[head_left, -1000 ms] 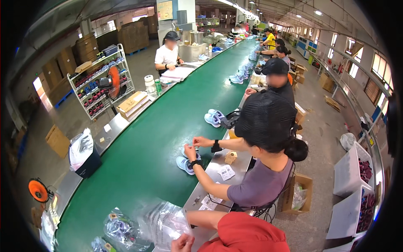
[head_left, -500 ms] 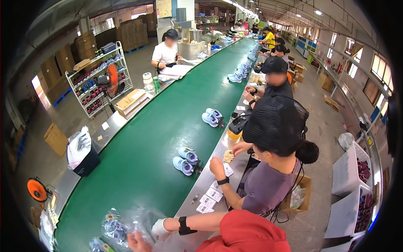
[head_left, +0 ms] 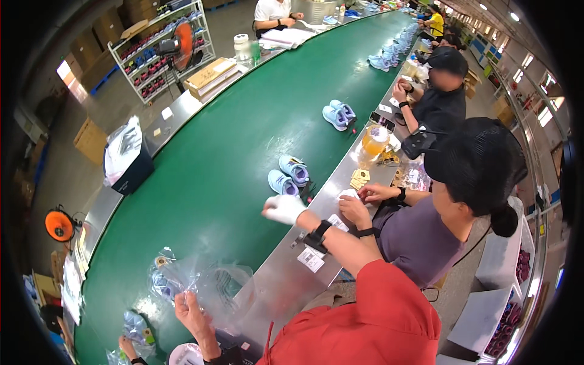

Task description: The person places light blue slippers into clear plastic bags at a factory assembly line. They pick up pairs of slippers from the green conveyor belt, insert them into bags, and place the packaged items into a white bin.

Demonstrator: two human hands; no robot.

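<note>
My left hand (head_left: pixel 191 313), bare, pinches the edge of a clear plastic bag (head_left: pixel 234 280) near the belt's front edge. My right hand (head_left: pixel 285 210), in a white glove, reaches over the green belt with its fingers out and nothing visible in them. Right beside it stands a pair of light blue sneakers (head_left: pixel 283 182) with dark and pink bits at the heel. Behind the bag lies a shoe in clear wrapping (head_left: pixel 161 277). At the lower left another person's hand (head_left: pixel 126 347) touches a wrapped blue shoe (head_left: pixel 139 331).
Further up the green belt (head_left: pixel 213 164) stand another pair of sneakers (head_left: pixel 337 115) and several more. A co-worker in purple (head_left: pixel 420 243) sits close on my right. White labels (head_left: pixel 311 258) lie on the metal ledge. A dark bin of plastic (head_left: pixel 131 173) stands across the belt.
My right hand has left the plastic bag and moved up and right to the nearer sneakers. My left hand keeps the bag. The view has shifted, and another person's hand appears at lower left.
</note>
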